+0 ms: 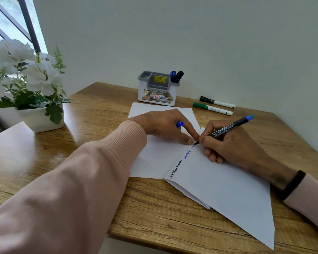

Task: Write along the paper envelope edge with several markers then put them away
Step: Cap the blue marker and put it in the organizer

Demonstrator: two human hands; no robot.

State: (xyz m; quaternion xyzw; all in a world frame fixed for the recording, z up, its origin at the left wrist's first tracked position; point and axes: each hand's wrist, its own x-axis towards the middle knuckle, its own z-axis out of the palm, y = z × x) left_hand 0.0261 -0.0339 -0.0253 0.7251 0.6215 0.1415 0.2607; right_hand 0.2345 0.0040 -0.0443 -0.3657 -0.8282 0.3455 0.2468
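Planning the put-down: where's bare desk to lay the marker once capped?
Free: wood between the flower pot and the paper sheet; near edge below the envelope. Crowded: back right, where the black marker and green marker lie beside the organizer.

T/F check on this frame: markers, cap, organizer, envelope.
1. The right hand holds a marker with its tip on the envelope. True.
2. The left hand holds a green cap. False: the cap is blue.
3. Two markers stand in the desk organizer. True.
4. The green marker lies on the envelope. False: it lies on the table, beside a black marker.
5. The envelope edge is blank. False: black and blue writing runs along it.
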